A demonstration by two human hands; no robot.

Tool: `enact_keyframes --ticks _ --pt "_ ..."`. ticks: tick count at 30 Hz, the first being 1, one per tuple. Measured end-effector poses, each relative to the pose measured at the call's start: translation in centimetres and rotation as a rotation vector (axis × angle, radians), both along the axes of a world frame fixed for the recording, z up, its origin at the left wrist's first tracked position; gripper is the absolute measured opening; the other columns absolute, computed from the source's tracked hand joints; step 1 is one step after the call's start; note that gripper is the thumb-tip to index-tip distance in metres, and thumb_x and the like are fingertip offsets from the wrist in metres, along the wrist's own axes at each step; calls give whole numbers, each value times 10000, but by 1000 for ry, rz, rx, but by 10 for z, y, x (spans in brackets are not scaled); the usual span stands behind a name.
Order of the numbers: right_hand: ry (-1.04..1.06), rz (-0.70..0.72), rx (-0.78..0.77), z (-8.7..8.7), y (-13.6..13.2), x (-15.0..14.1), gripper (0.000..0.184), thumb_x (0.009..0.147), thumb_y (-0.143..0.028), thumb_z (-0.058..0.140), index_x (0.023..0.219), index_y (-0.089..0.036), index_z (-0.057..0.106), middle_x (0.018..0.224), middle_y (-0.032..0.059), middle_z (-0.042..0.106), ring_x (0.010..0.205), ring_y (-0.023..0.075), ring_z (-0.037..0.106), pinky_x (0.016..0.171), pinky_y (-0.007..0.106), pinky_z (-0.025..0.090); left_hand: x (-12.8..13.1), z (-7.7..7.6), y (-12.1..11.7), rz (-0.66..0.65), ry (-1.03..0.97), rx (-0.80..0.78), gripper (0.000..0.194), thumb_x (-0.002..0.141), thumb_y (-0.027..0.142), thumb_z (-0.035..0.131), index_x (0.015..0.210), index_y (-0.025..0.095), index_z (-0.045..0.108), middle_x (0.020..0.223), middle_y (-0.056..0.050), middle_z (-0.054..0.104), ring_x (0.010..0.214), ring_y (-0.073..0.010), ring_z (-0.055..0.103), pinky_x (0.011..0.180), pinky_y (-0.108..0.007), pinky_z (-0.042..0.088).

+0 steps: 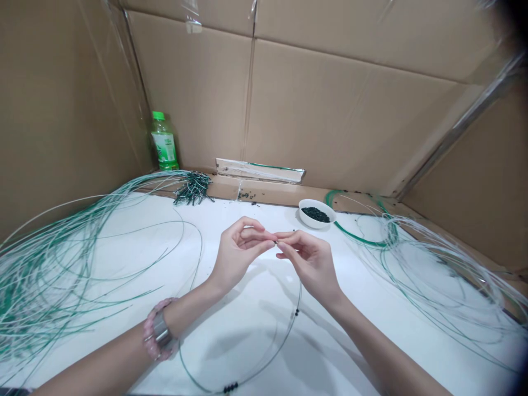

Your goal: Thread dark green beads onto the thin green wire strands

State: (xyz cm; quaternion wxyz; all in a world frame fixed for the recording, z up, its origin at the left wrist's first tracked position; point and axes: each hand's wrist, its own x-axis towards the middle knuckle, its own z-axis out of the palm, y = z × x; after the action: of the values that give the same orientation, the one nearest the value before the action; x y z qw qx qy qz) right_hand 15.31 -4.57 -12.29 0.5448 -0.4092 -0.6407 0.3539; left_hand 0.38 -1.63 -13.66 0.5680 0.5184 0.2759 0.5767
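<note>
Above white tabletop (pixel 251 335), left hand (pixel 238 257), right hand (pixel 309 264): fingers (pixel 264 236) narrow, pinching thin green wire (pixel 297 300); black beads (pixel 230 388) strung below.

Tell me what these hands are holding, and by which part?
The left hand and right hand pinch something tiny between their fingertips, probably the end of a thin beaded wire; it is too small to be sure.

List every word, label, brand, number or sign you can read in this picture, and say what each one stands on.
The green-capped plastic bottle: its label has printing, but it is too small and blurred to read.
Nothing else in view shows readable text.
</note>
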Motion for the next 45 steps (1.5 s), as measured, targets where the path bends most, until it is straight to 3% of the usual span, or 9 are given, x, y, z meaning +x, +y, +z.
enact_keyframes --ticks 9,17,22,26,32,45 --pt "-37 -30 60 -1 1 0 99 807 -244 644 736 -183 675 890 57 731 856 174 687 644 235 569 0 2 -1 -8 20 -24 290 668 173 761 827 168 519 770 0 741 765 -117 702 740 -189 542" --pt "-121 -90 142 -1 0 2 73 789 -203 660 737 -178 704 700 20 721 664 129 685 637 211 546 0 1 -1 21 41 -16 301 666 183 762 841 169 517 729 24 718 701 -84 682 687 -156 530" --pt "-133 -86 192 -1 -2 1 79 791 -194 656 718 -175 681 668 5 714 627 109 679 615 194 544 -1 -1 0 -42 36 1 281 695 183 742 852 170 509 732 28 706 685 -78 672 683 -163 528" --pt "-130 -91 202 0 -3 -1 77 804 -201 639 741 -177 674 665 4 709 619 107 675 574 189 549 -1 0 -1 -84 27 33 276 711 186 729 849 170 491 731 33 686 681 -85 664 685 -193 538" --pt "-181 -157 215 5 -4 0 67 797 -177 616 762 -172 673 712 15 704 665 114 670 526 173 539 -4 4 -3 27 34 137 306 734 123 697 814 189 408 738 42 705 694 -66 661 713 -178 523" --pt "-366 -161 304 7 -8 3 101 799 -132 595 774 -162 689 710 -12 714 596 74 635 528 142 533 -5 1 -2 74 83 318 331 739 96 694 825 201 392 725 43 709 722 -87 684 729 -206 544"
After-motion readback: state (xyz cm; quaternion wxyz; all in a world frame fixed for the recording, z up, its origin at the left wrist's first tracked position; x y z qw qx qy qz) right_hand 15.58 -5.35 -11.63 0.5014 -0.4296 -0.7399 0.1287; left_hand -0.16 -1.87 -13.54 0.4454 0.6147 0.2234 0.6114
